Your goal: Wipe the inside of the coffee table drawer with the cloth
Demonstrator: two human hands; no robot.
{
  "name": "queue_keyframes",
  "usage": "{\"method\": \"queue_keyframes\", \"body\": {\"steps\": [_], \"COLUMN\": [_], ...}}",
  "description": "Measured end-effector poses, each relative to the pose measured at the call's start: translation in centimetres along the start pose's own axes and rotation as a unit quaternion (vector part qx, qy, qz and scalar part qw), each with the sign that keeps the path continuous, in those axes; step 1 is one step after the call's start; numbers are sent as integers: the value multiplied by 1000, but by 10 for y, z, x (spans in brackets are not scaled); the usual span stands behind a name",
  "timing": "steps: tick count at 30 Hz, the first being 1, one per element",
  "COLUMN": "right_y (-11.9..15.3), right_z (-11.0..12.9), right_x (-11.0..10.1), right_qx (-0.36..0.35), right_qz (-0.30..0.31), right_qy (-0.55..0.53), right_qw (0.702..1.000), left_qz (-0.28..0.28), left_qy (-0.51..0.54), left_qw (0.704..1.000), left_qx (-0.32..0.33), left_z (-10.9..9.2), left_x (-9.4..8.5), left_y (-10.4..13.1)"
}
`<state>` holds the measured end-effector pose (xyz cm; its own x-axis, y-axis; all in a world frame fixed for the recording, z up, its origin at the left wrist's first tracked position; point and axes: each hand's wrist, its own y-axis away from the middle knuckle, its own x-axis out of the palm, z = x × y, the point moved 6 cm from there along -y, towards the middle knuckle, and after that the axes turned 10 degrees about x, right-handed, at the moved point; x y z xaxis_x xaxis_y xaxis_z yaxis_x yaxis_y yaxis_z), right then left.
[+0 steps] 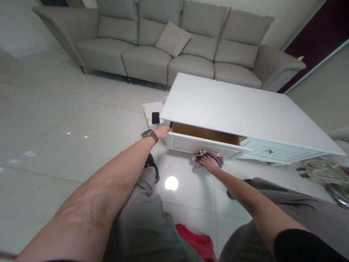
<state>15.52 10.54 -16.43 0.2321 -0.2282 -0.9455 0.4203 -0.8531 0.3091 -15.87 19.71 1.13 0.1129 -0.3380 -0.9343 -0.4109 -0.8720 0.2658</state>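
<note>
Left hand (162, 131): found at the left end of the open drawer (185, 143), fingers curled in narrow. Whether they close on the edge I cannot tell, as the back of the hand hides them. The hold is probably there to steady the drawer against any push from the front.

Right hand (210, 163): holding a bunched cloth (217, 158) against the lower part of the drawer's face, near the middle. The fingers lie forward over the folds, slightly apart; the thickness under them would likely spread the pressure and spare the finish.

The drawer stands partly out of the white table (231, 100), its brown inside showing, which leaves the front's top edge and left end within reach. Its neighbour, with a dark knob (269, 151), sits flush with the table.

The legs (144, 218) are set apart, seemingly so that both arms can reach in between (a red object (196, 243) shows below, its kind unclear).

On the floor, just left of the table, a white panel (149, 107) bears a flat black item (155, 118), apart from both hands. A sofa (144, 60) stands behind.
</note>
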Motion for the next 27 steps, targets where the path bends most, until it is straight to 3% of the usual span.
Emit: {"method": "queue_keyframes", "body": {"steps": [4, 8, 12, 16, 18, 20, 23, 25, 27], "right_y": [-28, -59, -81, -84, -81, -77, -64, -48, -27], "right_z": [51, 97, 138, 170, 173, 165, 138, 113, 85], "right_x": [-3, -18, -52, -106, -130, -140, -129, -113, -103], "right_qx": [-2, 17, -18, -111, -138, -138, -117, -83, -41], "right_qz": [-21, -33, -57, -151, -194, -191, -107, -33, 3], "right_qy": [9, 9, -1, -22, -30, -26, -6, -9, -42], "right_qw": [1000, 999, 998, 982, 971, 971, 987, 996, 998], "left_qz": [1, -1, -7, -13, -13, -7, 6, 15, 24], "left_qy": [6, 10, 10, 13, 15, 11, 3, -8, -23], "left_qw": [1000, 1000, 1000, 1000, 1000, 1000, 1000, 1000, 999], "left_qx": [-8, -6, -2, 0, -3, -6, 0, 3, 2], "left_z": [0, 0, 1, 2, 2, 3, 1, -1, -3], "left_x": [0, 0, 2, 3, 3, 2, 1, -2, -4], "left_y": [2, 3, 2, 2, 2, 1, 0, 0, 0]}}
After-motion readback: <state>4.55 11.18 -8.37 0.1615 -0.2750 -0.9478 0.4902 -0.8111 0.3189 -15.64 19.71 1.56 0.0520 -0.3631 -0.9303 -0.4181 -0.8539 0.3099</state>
